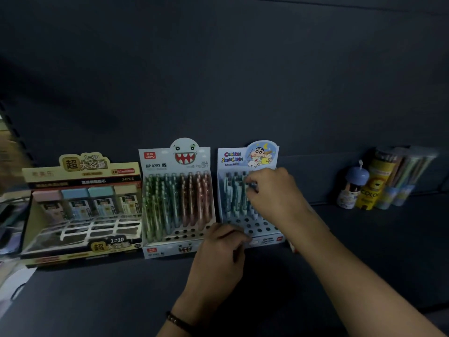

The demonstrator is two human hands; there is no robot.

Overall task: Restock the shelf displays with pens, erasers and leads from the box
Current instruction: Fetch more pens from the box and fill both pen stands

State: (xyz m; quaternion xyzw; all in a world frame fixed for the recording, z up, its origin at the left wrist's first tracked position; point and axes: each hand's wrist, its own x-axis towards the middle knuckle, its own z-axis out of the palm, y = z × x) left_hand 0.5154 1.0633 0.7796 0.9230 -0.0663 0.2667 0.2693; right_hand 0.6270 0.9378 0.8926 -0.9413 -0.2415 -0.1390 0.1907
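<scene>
Dim, soft; left edge blurred.

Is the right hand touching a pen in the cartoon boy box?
Touching. The head view shows the right hand pinching the top of a pen that stands in the cartoon box.

We face a dim, shadowed shelving bay. A matte blue-grey back panel [243, 69] fills twelve o'clock, a dark shelf board [97, 300] spreads toward six, and a slotted upright [25, 147] rises at nine.
</scene>
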